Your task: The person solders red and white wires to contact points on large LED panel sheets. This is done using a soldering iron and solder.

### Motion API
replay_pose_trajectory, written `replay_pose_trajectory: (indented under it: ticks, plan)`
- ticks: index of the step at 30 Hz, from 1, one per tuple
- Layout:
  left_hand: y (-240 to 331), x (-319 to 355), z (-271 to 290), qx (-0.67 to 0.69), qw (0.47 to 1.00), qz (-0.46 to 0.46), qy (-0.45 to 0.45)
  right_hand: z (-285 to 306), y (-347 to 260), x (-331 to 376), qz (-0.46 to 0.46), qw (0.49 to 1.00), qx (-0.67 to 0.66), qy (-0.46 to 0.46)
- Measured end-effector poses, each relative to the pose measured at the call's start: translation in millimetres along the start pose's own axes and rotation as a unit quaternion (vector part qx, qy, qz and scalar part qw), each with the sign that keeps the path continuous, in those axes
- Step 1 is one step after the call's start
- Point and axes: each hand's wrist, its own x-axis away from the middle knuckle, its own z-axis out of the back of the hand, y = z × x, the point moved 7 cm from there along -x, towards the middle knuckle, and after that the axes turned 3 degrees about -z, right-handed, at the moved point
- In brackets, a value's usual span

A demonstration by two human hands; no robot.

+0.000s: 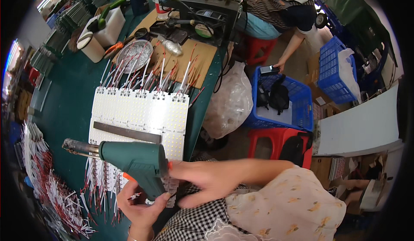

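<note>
Here the green worktable (69,107) spreads out ahead of both hands, and on it, just beyond them, lie white LED panels (138,111) with red and white leads at their ends. A dark metal bar (127,132) rests flat across the panels, just above the hands. The green soldering gun (138,161) points left, its metal tip out over the table. The left hand (140,204) is closed around its grip from below. The right hand (207,178), blurred, touches the gun's rear, fingers spread, holding nothing that shows.
</note>
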Motion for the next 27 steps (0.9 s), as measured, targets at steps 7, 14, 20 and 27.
replay_pose_trajectory:
  ticks: [7,14,20,27]
  plan:
    - [-6,-2,3,0.036,0.998,0.040,-0.015,266,66,259,-0.377,0.742,-0.003,0.554]
    - [-16,6,8,-0.006,0.999,0.052,-0.002,328,164,415,-0.564,0.549,-0.018,0.617]
    - [5,2,0,-0.076,0.991,0.100,-0.039,350,196,430,-0.612,0.529,-0.037,0.587]
    - [10,2,-1,-0.109,0.993,0.044,-0.025,370,216,439,-0.633,0.518,-0.034,0.575]
